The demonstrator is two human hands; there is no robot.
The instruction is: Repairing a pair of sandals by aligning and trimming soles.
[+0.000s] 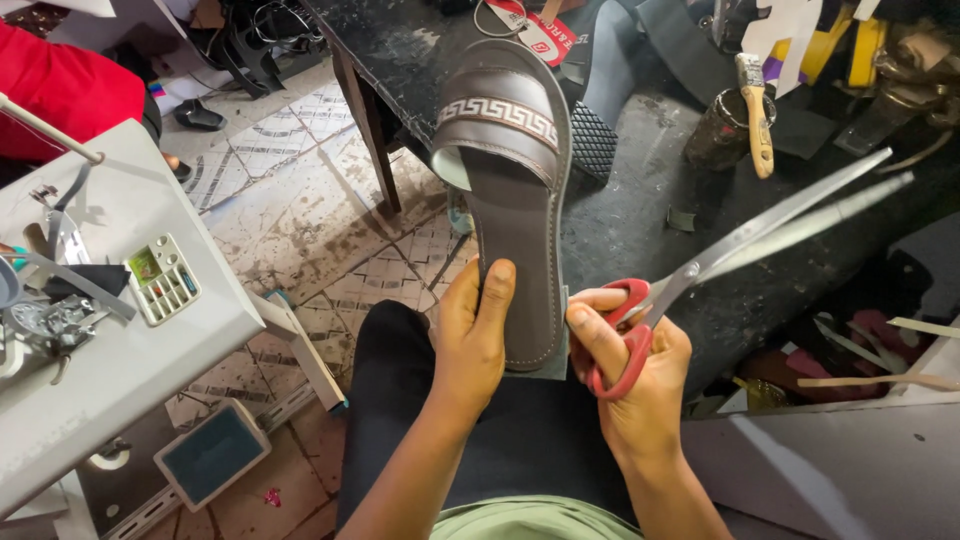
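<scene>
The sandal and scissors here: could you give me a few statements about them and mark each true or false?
1. The left hand holds the sandal by its heel end. True.
2. The scissors have blue handles. False: the handles are red.
3. The scissor blades point up and to the right, away from the sandal. True.
4. The sandal's strap is plain. False: a pale angular pattern band runs across it.
5. The right hand is empty. False: its fingers are through the scissor handles.
6. A brush with a wooden handle stands in a pot on the dark table. True.
</scene>
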